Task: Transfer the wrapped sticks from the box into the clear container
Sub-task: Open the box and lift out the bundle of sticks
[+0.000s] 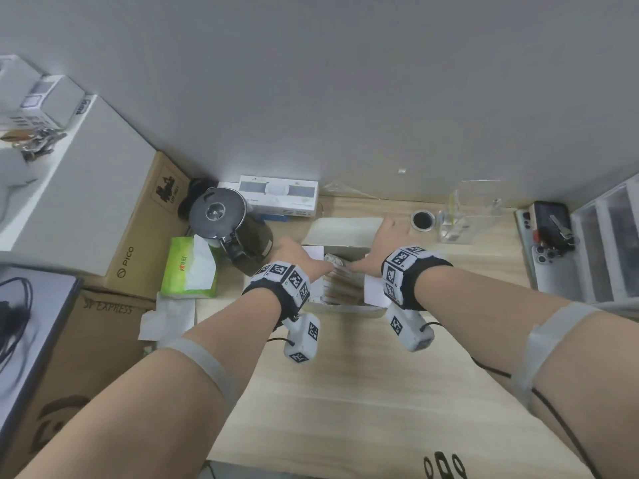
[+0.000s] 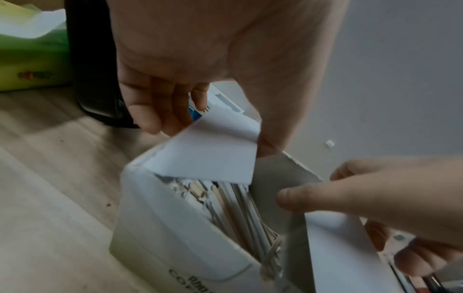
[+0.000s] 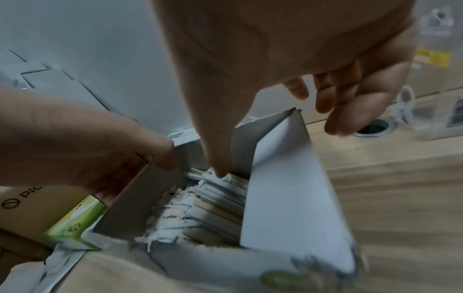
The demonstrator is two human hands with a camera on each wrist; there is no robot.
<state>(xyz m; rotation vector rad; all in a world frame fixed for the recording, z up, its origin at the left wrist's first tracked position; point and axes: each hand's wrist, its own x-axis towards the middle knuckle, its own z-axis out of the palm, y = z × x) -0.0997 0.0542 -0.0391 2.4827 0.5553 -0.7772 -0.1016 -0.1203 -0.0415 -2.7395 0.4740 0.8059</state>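
A white cardboard box [image 1: 345, 307] stands open in the middle of the wooden desk, with its lid folded back. Paper-wrapped sticks [image 1: 340, 271] fill it lengthwise [image 2: 240, 208], with torn wrapper ends at one side [image 3: 215, 202]. My left hand [image 1: 301, 252] pinches the left side flap [image 2: 213, 150] between thumb and curled fingers. My right hand [image 1: 383, 236] straddles the right side flap [image 3: 283, 168]. Its thumb points down and touches the stick ends, while its fingers [image 3: 338, 111] hang loose outside the flap. The clear container [image 1: 466, 219] stands at the back right, beyond the right hand.
A dark kettle [image 1: 228, 226] and a green tissue pack [image 1: 190, 267] stand left of the box. A round desk hole [image 1: 423, 219] lies between box and container. Phones [image 1: 549, 257] and a drawer unit [image 1: 608, 236] are at the right, and cardboard boxes [image 1: 138, 243] at the left.
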